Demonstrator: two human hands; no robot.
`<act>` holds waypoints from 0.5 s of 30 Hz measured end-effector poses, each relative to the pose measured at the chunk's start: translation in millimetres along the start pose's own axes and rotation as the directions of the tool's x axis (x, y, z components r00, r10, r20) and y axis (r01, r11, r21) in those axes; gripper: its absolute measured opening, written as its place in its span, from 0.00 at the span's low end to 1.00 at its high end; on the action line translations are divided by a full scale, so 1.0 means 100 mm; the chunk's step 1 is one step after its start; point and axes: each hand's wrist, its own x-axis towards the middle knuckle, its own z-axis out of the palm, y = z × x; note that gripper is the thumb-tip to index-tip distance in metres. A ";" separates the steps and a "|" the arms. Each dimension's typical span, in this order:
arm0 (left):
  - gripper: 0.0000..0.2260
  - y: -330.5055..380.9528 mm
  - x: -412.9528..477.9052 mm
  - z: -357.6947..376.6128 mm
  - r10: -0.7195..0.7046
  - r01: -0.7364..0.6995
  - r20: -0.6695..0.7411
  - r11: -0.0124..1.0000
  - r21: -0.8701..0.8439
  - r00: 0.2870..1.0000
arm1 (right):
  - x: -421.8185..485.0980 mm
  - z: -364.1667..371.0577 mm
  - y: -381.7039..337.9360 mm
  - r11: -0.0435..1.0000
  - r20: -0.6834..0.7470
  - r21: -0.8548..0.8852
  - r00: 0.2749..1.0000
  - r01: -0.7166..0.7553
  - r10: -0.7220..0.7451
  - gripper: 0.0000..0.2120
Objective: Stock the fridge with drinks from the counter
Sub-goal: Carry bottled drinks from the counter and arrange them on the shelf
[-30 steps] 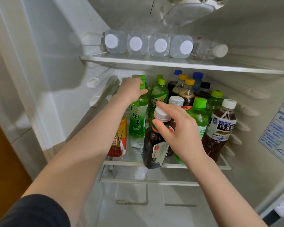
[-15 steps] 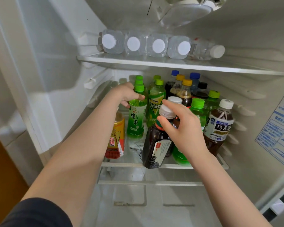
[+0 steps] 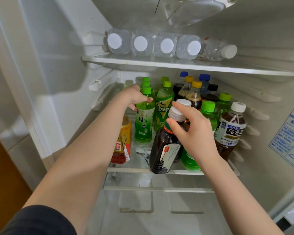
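Inside the white, smooth-walled fridge (image 3: pixel 66 65), the left hand (image 3: pixel 133 96) has its grip clamped on the shoulder of a translucent green plastic tea bottle with a green screw cap (image 3: pixel 143 126), which stands upright toward the left of the middle glass shelf (image 3: pixel 131 170). The right hand (image 3: pixel 196 133) holds its grip closed around the neck of a dark brown plastic tea bottle with a ribbed white cap (image 3: pixel 159 143). This bottle leans left, its base at the shelf's front edge. A yellow-and-red drink container (image 3: pixel 125 141) stands just beside the left forearm. A brown tea bottle with a white cap and pale label (image 3: pixel 230 131) stands at the right. Green-, yellow- and blue-capped bottles crowd behind. On the upper glass shelf (image 3: pixel 159 63), clear ridged plastic water bottles (image 3: pixel 140 43) lie on their sides, with flat white caps.
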 end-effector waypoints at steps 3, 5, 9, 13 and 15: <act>0.10 0.00 0.00 0.00 -0.003 0.003 -0.003 1.000 -0.011 1.000 | -0.01 -0.01 0.00 1.000 -0.005 0.008 1.000 -0.003 0.003 0.21; 0.12 0.01 0.00 0.00 -0.020 0.020 -0.001 1.000 -0.016 1.000 | -0.01 -0.02 0.00 1.000 -0.002 0.010 1.000 -0.007 0.007 0.21; 0.19 0.00 0.00 0.00 -0.039 0.039 -0.004 0.999 0.015 0.999 | -0.01 -0.02 -0.01 1.000 0.010 0.011 1.000 -0.023 0.023 0.22; 0.30 -0.01 -0.02 -0.02 -0.035 0.036 -0.026 0.997 0.062 0.999 | 0.02 0.00 -0.03 1.000 0.032 -0.005 0.999 -0.022 0.023 0.22; 0.36 -0.01 -0.05 -0.04 -0.006 0.010 -0.083 0.999 0.038 0.997 | 0.05 0.02 -0.04 1.000 0.044 -0.016 0.999 -0.015 0.015 0.22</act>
